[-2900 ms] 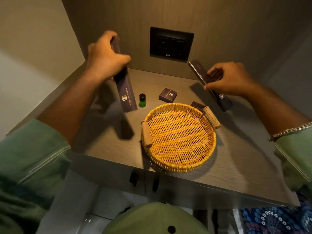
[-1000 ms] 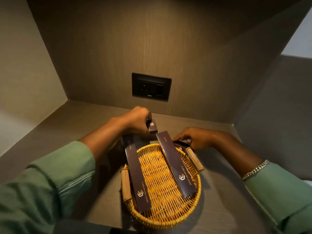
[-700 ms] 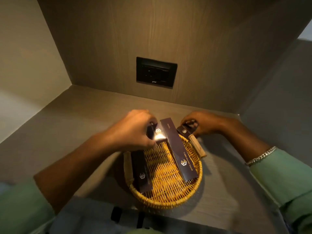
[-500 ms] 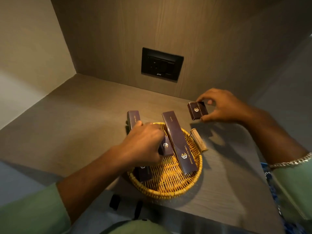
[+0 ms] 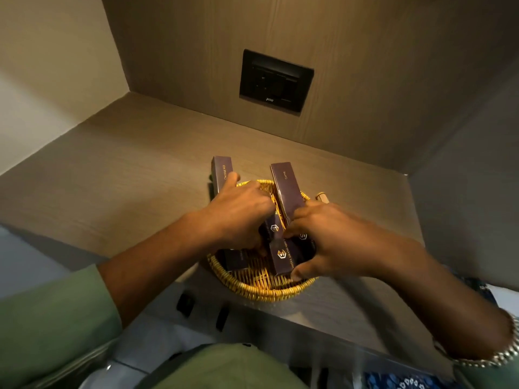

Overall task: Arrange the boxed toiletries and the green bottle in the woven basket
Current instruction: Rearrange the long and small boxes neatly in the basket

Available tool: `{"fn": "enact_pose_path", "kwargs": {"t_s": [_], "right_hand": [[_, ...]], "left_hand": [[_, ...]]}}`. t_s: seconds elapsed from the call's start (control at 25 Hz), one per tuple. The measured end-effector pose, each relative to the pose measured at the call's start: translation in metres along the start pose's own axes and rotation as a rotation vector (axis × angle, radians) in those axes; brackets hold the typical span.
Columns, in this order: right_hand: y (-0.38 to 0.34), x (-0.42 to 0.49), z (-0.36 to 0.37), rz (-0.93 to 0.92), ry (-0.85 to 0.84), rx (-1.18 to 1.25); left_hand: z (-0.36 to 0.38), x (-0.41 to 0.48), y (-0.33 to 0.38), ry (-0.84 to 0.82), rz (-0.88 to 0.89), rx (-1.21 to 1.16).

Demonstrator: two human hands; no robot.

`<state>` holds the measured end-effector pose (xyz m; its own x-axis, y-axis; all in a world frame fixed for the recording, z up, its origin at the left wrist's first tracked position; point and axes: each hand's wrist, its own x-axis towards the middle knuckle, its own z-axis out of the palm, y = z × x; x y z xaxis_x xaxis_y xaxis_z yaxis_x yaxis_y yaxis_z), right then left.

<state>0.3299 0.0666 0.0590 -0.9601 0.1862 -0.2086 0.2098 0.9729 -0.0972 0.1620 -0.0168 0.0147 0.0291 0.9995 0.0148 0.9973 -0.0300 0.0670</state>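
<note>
Left hand (image 5: 241, 217) curled inside the woven basket (image 5: 261, 287); what it grips cannot be told. Right hand (image 5: 323, 237) clasps a small dark box (image 5: 282, 255) in the basket. Dental Kit box (image 5: 222, 171) and Comb box (image 5: 286, 189) lean over the far rim. Basket on desk (image 5: 126, 178). Green bottle unseen.

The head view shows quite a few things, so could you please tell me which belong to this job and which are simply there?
Part of the job:
woven basket
Dental Kit box
Comb box
small boxes
left hand
right hand

Just there:
black switch panel
wooden counter

The green bottle is not visible.
</note>
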Motion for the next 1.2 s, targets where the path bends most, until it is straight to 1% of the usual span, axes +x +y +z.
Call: {"fn": "enact_pose_path", "kwargs": {"t_s": [0.08, 0.24, 0.36, 0.48, 0.6, 0.8, 0.88, 0.96, 1.08, 1.2], "right_hand": [[-0.004, 0.003, 0.005, -0.013, -0.012, -0.033], [-0.008, 0.007, 0.006, -0.069, -0.033, -0.107], [-0.009, 0.010, 0.003, -0.089, -0.063, -0.154], [-0.010, 0.012, 0.005, -0.097, -0.102, -0.135], [-0.008, 0.008, 0.010, -0.113, -0.082, -0.137], [-0.009, 0.003, 0.014, -0.102, -0.055, -0.026], [-0.007, 0.002, 0.007, -0.093, -0.010, 0.037], [-0.001, 0.004, -0.007, -0.056, 0.054, 0.094], [0.017, 0.016, -0.030, 0.019, 0.209, 0.235], [0.029, 0.049, -0.047, 0.041, 0.320, 0.370]], "left_hand": [[-0.001, -0.002, 0.000, -0.045, 0.001, 0.000], [-0.004, -0.003, -0.003, -0.077, -0.003, -0.012], [-0.009, -0.001, -0.006, -0.150, -0.012, -0.025], [-0.011, 0.001, -0.004, -0.169, -0.016, -0.008], [-0.011, 0.001, -0.003, -0.166, -0.018, 0.003], [-0.011, 0.000, -0.003, -0.151, 0.002, 0.015], [-0.014, -0.007, -0.004, -0.080, -0.020, -0.058], [-0.015, -0.022, -0.011, 0.118, -0.084, -0.216], [-0.005, -0.062, -0.014, 0.431, -0.218, -0.453], [0.014, -0.091, -0.001, 0.603, -0.343, -0.547]]}}
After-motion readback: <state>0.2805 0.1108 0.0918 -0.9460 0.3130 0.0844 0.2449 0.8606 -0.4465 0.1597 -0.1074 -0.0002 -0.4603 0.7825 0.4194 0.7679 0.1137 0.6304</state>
